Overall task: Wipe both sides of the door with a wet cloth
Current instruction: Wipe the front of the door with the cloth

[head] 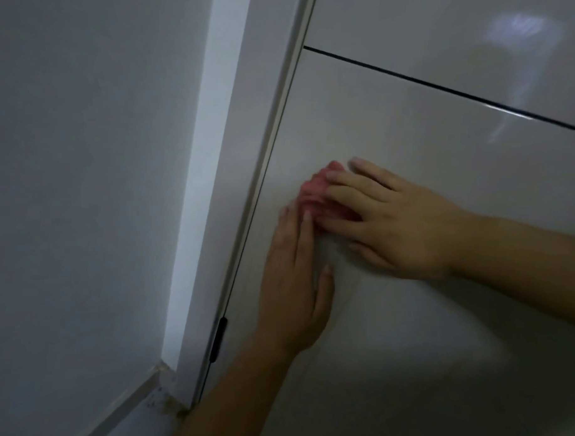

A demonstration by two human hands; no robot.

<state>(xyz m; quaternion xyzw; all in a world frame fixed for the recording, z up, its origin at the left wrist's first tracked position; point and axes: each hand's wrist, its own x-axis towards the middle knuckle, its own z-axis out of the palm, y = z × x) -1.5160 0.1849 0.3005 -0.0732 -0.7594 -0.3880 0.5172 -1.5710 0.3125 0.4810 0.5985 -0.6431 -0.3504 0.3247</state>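
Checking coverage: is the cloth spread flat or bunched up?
Bunched: the cloth sits as a crumpled pink wad under the right hand.

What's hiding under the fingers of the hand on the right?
A crumpled pink cloth, pressed against the door by the right hand. The left hand touches its lower edge. The fingers cover part of the cloth, so its full size cannot be seen.

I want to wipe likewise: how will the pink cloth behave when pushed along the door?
The pink cloth looks bunched and wrinkled under the right hand, so it is probably soft and floppy. The door looks glossy, so the cloth likely slides easily.
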